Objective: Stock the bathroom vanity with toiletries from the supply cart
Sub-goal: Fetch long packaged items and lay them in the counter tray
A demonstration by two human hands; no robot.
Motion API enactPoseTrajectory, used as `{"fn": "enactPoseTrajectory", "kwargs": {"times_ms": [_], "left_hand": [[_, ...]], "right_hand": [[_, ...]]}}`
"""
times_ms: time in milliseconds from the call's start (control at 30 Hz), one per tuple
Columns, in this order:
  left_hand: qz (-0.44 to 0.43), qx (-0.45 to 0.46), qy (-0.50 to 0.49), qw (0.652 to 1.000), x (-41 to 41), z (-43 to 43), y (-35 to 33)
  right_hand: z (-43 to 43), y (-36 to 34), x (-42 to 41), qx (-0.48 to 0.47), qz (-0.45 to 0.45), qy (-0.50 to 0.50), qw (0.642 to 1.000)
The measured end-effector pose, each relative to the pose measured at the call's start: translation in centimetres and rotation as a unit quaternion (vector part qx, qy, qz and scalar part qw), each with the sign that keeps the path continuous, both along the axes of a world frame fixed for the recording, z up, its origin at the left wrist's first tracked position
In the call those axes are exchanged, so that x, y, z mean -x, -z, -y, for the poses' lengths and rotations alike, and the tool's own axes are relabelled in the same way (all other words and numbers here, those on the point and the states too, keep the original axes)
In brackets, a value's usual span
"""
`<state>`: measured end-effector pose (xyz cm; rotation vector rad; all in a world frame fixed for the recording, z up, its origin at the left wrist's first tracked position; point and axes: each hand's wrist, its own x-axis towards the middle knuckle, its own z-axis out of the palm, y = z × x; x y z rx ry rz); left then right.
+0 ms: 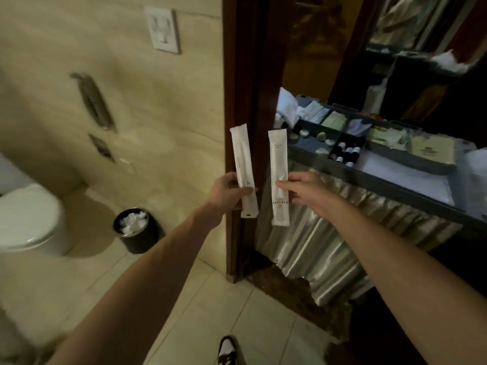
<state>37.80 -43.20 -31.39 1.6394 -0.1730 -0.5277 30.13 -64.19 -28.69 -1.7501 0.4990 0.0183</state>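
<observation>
Packets, two, long and white, held upright side by side, close but apart, before dark door frame [237, 75]. Left packet [242, 164] pinched low down in left hand [226, 191], thumb across its front, fingers curled behind. Right packet [278, 175] pinched near mid-length by right hand [303, 191], thumb on its front, fingers bent behind, partly hidden. Just right of the hands, cart [395, 180] with grey compartment tray on top: small dark bottles [347, 151] in one compartment, pale sachets and folded papers in others, print too blurred to read. Pleated silvery skirt [316, 246] hanging below the tray. Left, black bin [135, 230] holding white tissue, on tiled floor. Toilet [29, 219] at left edge. Shoe [228, 349] at near edge.
</observation>
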Motion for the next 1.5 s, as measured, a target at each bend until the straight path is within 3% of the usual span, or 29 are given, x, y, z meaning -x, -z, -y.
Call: {"fn": "enactPoseTrajectory", "kwargs": {"times_ms": [167,400,667,967,1167,1300,1500], "left_hand": [[-0.041,0.0,-0.086,0.995,5.0,-10.2,1.5],[0.001,-0.042,-0.239,0.97,9.5,-27.1,0.0],[0.015,-0.001,-0.419,0.908,15.4,-46.2,-2.0],[0.033,-0.033,-0.554,0.831,25.6,-66.9,-3.0],[0.016,-0.032,-0.662,0.749,34.3,-76.3,-3.1],[0.004,-0.025,-0.739,0.673,40.2,-79.0,-2.7],[-0.023,-0.019,-0.861,0.507,50.6,-79.2,-2.6]], "right_hand": [[-10.3,1.4,0.6,-0.024,-0.002,-0.08,0.997],[-26.0,0.1,-0.9,-0.042,0.004,-0.234,0.971],[-46.5,-2.0,-3.2,-0.041,0.018,-0.393,0.918],[-72.1,-2.8,0.6,-0.067,0.026,-0.55,0.832],[-85.9,-2.4,6.7,-0.059,0.019,-0.662,0.747],[-93.7,-1.9,10.7,-0.052,0.009,-0.735,0.676],[-102.7,-0.6,20.6,-0.034,0.005,-0.843,0.537]]}}
